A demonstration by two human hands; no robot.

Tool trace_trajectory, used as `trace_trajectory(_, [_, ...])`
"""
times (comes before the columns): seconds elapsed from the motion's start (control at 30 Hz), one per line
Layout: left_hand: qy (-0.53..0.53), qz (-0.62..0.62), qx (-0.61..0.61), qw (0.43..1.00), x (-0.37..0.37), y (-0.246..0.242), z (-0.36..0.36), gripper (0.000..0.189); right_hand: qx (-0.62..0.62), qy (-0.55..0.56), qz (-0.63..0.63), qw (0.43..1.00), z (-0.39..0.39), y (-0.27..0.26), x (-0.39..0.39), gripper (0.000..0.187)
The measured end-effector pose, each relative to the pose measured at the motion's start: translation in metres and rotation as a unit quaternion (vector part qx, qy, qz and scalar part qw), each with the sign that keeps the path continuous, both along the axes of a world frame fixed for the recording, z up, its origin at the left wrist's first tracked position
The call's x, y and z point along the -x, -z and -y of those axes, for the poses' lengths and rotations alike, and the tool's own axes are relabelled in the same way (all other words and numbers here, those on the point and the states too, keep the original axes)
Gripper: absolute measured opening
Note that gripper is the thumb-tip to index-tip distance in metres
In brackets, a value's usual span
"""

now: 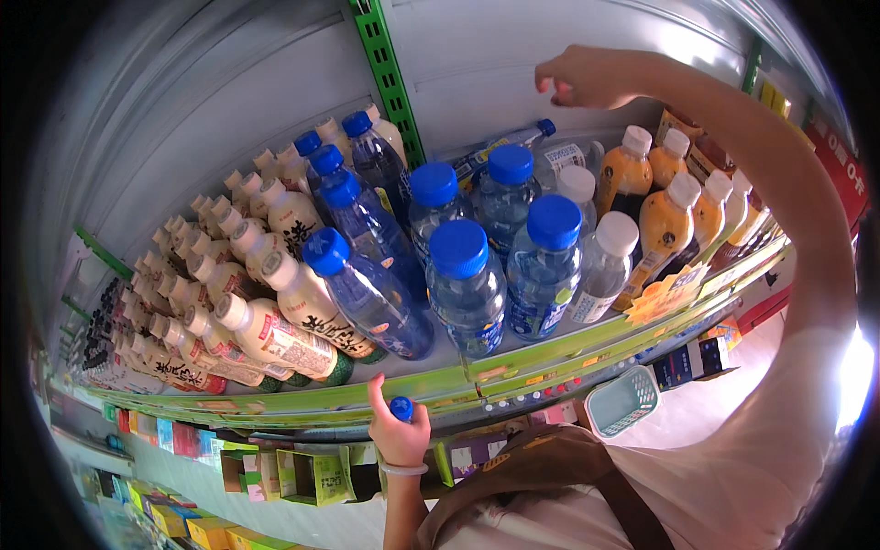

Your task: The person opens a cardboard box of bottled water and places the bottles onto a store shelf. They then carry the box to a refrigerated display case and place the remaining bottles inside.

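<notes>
My left hand (pixel 401 434) is closed around a bottle with a blue cap (pixel 401 408), just below the front edge of a shop shelf (pixel 412 390). Most of that bottle is hidden by the hand. Over the back right of the shelf my right hand (pixel 584 77) is raised, its fingers partly curled and nothing seen in them. Below it stand clear bottles with blue caps (pixel 467 302), and one blue-capped bottle (pixel 512 141) lies on its side at the back. Blue-tinted bottles (pixel 378 302) form a row to their left. Clear bottles with white caps (pixel 601 265) stand to the right.
Cream-coloured bottles (pixel 275 337) crowd the shelf's left half. Orange-labelled bottles (pixel 663 223) stand on the right, behind a star-shaped price sign (pixel 663 295). A green slotted upright (pixel 388 75) runs up the back panel. Below are open cartons (pixel 316 474) and a pale green plastic basket (pixel 622 402).
</notes>
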State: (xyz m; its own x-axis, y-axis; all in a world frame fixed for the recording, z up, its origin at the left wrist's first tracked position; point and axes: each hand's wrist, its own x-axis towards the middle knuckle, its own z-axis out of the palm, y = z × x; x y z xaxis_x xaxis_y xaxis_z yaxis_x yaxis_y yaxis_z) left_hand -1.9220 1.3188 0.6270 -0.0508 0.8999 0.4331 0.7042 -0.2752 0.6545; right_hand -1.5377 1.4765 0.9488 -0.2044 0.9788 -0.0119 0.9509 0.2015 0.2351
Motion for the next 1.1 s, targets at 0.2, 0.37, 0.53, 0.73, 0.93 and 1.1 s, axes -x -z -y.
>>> trace_trajectory(0.2, [-0.042, -0.023, 0.002, 0.999, 0.007, 0.004, 0.003, 0.071, 0.165, -0.016, 0.05, 0.985, -0.105, 0.058, -0.028, 0.054])
trace_trajectory(0.37, [-0.062, -0.002, 0.027, 0.998, 0.003, 0.004, 0.005, 0.071, 0.159, -0.084, 0.114, 0.977, -0.135, 0.108, -0.065, 0.059])
trace_trajectory(0.53, [-0.073, 0.007, 0.048, 0.996, 0.003, 0.003, 0.009, 0.071, 0.12, -0.077, 0.127, 0.982, -0.132, 0.115, -0.059, 0.038])
trace_trajectory(0.73, [-0.078, 0.008, 0.006, 0.997, -0.002, 0.004, 0.007, 0.069, 0.139, -0.06, 0.157, 0.976, -0.158, 0.135, -0.067, 0.023])
trace_trajectory(0.93, [-0.082, 0.007, 0.023, 0.996, -0.008, -0.007, 0.009, 0.067, 0.17, -0.084, 0.251, 0.949, -0.142, 0.109, -0.032, 0.036])
trace_trajectory(1.1, [-0.091, 0.023, -0.003, 0.996, -0.012, -0.001, 0.003, 0.067, 0.175, -0.09, 0.014, 0.98, -0.136, 0.049, -0.019, 0.036])
